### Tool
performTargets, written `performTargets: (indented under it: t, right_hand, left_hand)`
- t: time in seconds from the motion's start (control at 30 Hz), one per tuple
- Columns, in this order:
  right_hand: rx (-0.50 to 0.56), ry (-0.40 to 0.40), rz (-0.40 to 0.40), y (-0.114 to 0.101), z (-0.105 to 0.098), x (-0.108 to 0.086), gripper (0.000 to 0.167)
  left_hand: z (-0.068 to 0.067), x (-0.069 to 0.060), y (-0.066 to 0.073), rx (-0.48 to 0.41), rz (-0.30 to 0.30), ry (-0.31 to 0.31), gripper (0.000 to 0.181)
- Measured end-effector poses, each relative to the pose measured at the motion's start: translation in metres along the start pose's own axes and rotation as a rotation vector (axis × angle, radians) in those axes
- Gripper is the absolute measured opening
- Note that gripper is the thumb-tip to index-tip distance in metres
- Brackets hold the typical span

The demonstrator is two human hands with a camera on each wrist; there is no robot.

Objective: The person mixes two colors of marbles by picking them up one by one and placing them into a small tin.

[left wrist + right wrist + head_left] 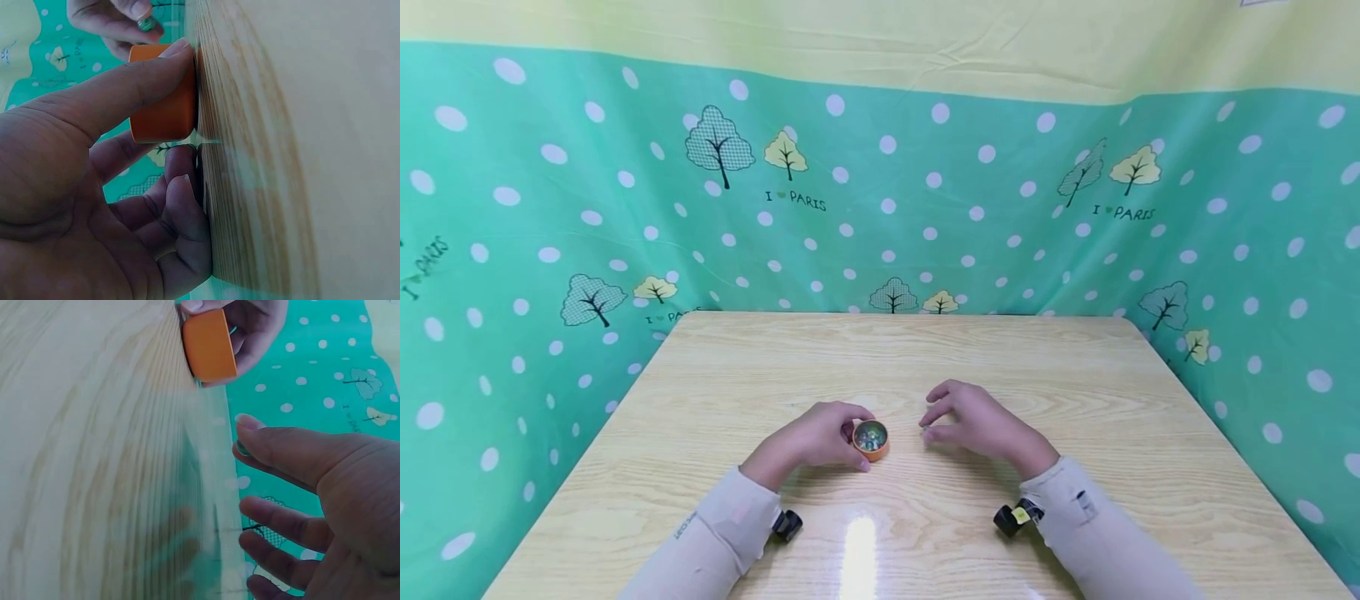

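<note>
A small round orange cup (872,456) stands upright on the table (760,358). Several shiny, glassy marbles (870,435) lie inside it. My left hand (822,435) grips the cup from its left side, thumb on the near wall and index finger around the far one; the other fingers curl loosely by the tabletop. To the right of the cup and apart from it, my right hand (981,423) hovers just above the wood. Between its thumb and index finger it pinches a green marble (146,24), mostly hidden by the fingertips in the right wrist view.
A green, white-dotted curtain (887,183) with printed trees surrounds the table's back and sides. Black wrist cameras (787,525) are strapped by both sleeves. Light glares off the wood near the front.
</note>
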State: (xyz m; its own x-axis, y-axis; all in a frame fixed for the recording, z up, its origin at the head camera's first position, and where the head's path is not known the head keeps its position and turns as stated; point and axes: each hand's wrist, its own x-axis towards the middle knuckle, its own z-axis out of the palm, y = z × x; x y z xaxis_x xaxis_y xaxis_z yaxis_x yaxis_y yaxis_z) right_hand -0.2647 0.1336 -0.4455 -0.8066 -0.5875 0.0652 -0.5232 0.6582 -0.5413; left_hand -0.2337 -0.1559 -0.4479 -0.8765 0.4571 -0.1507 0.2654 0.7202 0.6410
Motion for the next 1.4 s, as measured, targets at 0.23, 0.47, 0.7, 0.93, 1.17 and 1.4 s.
performTargets:
  t: [0.23,0.47,0.7,0.93,1.17,1.4]
  right_hand:
    - [0.007,0.042,-0.023,-0.007,0.000,0.006,0.014]
    - [0.027,0.073,-0.059,-0.017,0.001,0.016,0.018]
    - [0.022,0.065,-0.087,-0.027,0.002,0.024,0.019]
    - [0.018,0.062,-0.111,-0.035,0.006,0.029,0.017]
    - [0.028,0.063,-0.105,-0.041,0.011,0.033,0.018]
    - [0.102,0.080,-0.126,-0.042,0.019,0.034,0.017]
  left_hand:
    - [0.001,0.002,-0.002,-0.001,0.009,-0.006,0.060]
    - [0.001,0.002,-0.003,0.002,0.014,-0.011,0.057]
    - [0.001,0.001,-0.003,0.004,0.008,-0.011,0.057]
    - [0.001,0.000,-0.003,-0.012,0.008,-0.008,0.061]
    - [0.000,0.001,-0.002,0.002,0.009,-0.012,0.065]
    - [-0.001,0.001,-0.001,0.014,0.018,-0.013,0.067]
